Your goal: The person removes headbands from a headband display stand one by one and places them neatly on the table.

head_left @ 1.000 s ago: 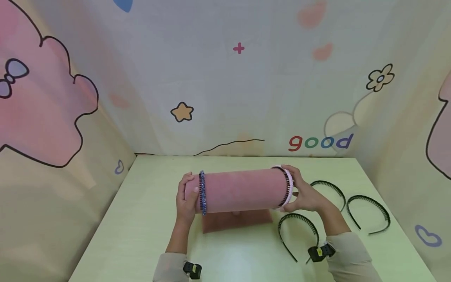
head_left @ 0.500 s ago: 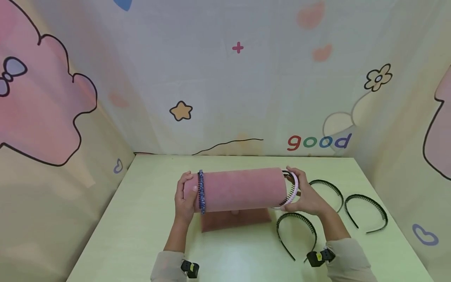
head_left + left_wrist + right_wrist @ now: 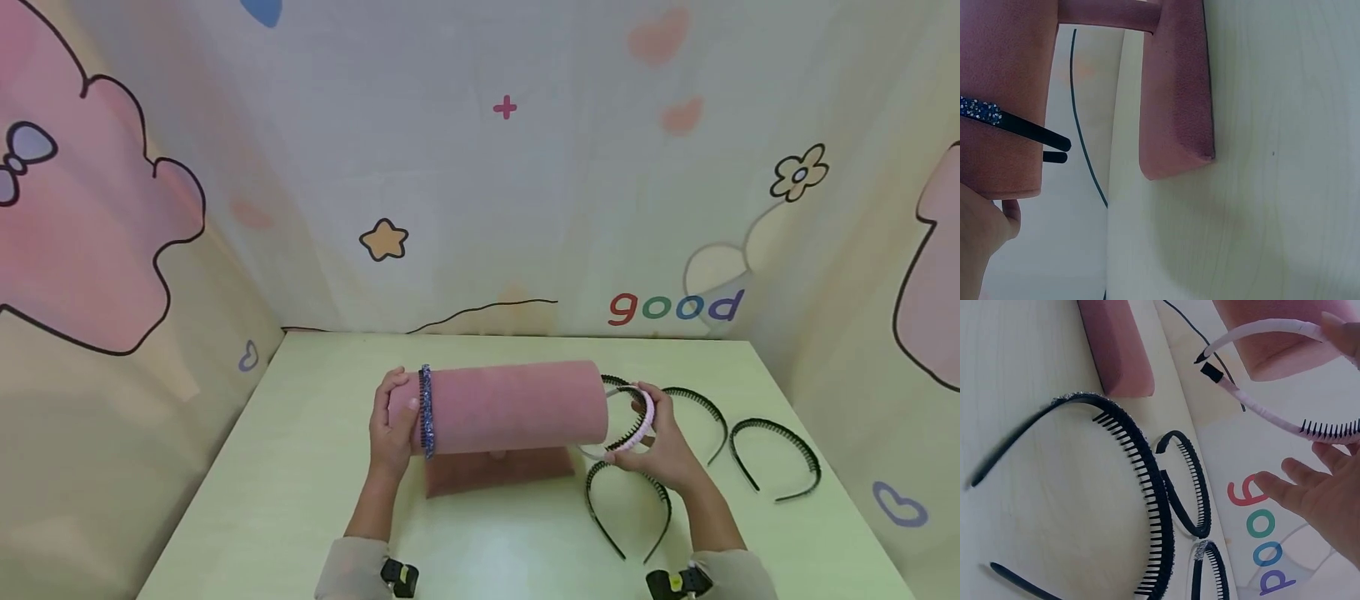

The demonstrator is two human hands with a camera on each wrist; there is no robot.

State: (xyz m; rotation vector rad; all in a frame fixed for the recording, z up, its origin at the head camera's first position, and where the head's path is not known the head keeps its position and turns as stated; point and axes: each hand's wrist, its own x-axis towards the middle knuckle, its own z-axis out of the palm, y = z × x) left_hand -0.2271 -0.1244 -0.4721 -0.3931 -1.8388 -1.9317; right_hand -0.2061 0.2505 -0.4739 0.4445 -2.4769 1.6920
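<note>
A pink padded headband stand shows in the head view, its horizontal roll (image 3: pixel 517 404) raised over a flat pink base (image 3: pixel 498 477). My left hand (image 3: pixel 392 435) grips the roll's left end, thumb in front and fingers behind. Just right of that hand, a blue glittery headband (image 3: pixel 427 412) sits around the roll. Off the roll's right end, my right hand (image 3: pixel 670 454) holds a pale pink headband (image 3: pixel 647 423) between thumb and fingers. In the right wrist view, that headband's tips (image 3: pixel 1212 372) point toward the roll (image 3: pixel 1285 344) and its comb teeth show.
Several black toothed headbands lie on the pale table (image 3: pixel 300 500) at the right: one near the front (image 3: pixel 590 500), one farther back (image 3: pixel 708 405) and one farthest right (image 3: pixel 795 432). A printed cloth wall (image 3: pixel 450 167) stands behind the table.
My right hand has drawn the pink headband rightward off the roll's right end, which it encircled a second ago. My left hand keeps its grip, and the blue headband stays in place.
</note>
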